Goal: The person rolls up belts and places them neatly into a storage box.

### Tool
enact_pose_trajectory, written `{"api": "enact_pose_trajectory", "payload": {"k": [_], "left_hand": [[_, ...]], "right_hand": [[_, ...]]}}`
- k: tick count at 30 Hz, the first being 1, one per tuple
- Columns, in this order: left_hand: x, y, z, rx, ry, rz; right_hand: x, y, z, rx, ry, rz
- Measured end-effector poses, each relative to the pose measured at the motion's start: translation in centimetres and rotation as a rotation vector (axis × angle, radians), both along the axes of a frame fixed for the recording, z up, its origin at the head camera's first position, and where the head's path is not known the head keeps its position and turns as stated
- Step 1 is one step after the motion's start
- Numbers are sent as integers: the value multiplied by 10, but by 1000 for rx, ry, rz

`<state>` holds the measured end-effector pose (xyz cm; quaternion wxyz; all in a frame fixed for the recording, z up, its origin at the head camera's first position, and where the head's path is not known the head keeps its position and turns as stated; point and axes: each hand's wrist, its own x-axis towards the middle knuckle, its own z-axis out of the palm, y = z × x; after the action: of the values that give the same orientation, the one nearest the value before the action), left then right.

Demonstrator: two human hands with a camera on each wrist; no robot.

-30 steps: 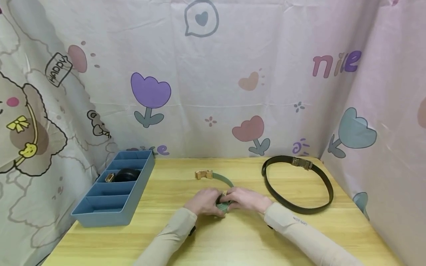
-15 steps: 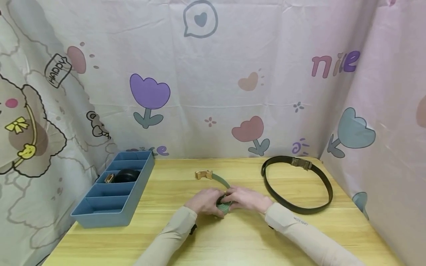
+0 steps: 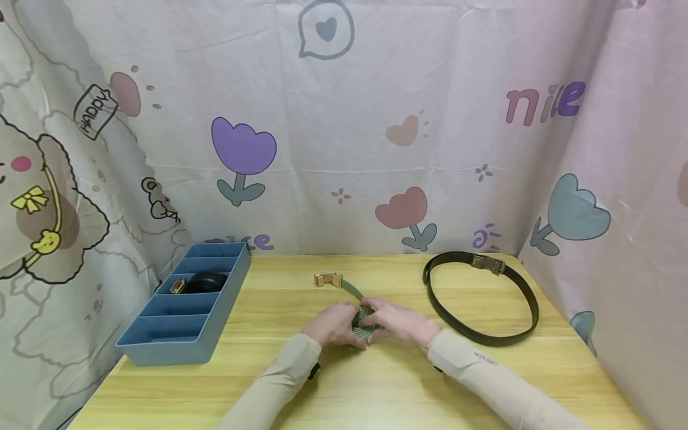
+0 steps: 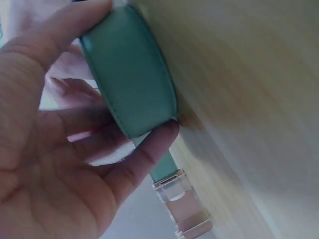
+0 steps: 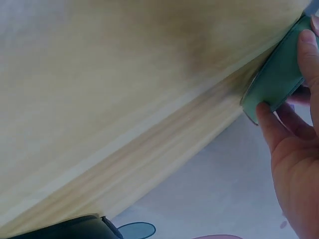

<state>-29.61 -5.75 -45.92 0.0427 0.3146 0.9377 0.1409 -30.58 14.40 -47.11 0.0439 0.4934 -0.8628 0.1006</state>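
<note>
Between both hands at mid-table, a green belt [image 3: 364, 327] stands on edge in a tight coil. Its short loose tail runs up and left to a gold buckle [image 3: 328, 279] lying on the wood. My left hand [image 3: 334, 324] grips the coil's left side; the left wrist view has thumb and fingers around the smooth outer turn [image 4: 129, 69]. From the right, my right hand [image 3: 399, 322] holds the coil with thumb and fingers, some fingers reaching over its top. In the right wrist view fingertips press the green strap [image 5: 279, 74]. Fingers partly cover the coil's centre.
On the left stands a blue divided tray [image 3: 215, 334], with a rolled black belt [image 3: 204, 282] with a gold buckle in one compartment. A black belt [image 3: 497, 340] lies in a wide loop at the right. A printed curtain [image 3: 333, 149] hangs behind the wooden table [image 3: 365, 394].
The loose tail between coil and buckle has become shorter as the coil turned. Both hands keep hold of the coil, which has shifted slightly; the buckle has barely moved.
</note>
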Motion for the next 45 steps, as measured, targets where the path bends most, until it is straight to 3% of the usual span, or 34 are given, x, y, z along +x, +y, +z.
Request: {"api": "enact_pose_trajectory", "payload": {"k": [6,12,14,20,27,39,41,45], "left_hand": [[-1,-1,1,38,11,44],[-5,-6,-2,86,-49,53],[-6,-8,-3,73,-21,48],[-15,-15,-5,-16,127,21],[-24,-23,-10,-81,156,27],[-23,-17,-6,-146,282,50],[-23,-18,-6,-150,275,52],[-24,-21,-8,-84,184,38]], "right_hand": [[1,0,2,-26,-91,-62],[-2,-4,-1,-27,-156,-98],[-3,-5,-1,-30,-159,-115],[-4,-11,0,-49,-126,-136],[-4,-15,1,-79,-119,-208],[-6,-15,-1,-88,-41,-308],[-6,-16,-1,-90,-37,-325],[-7,-17,-2,-95,-22,-354]]}}
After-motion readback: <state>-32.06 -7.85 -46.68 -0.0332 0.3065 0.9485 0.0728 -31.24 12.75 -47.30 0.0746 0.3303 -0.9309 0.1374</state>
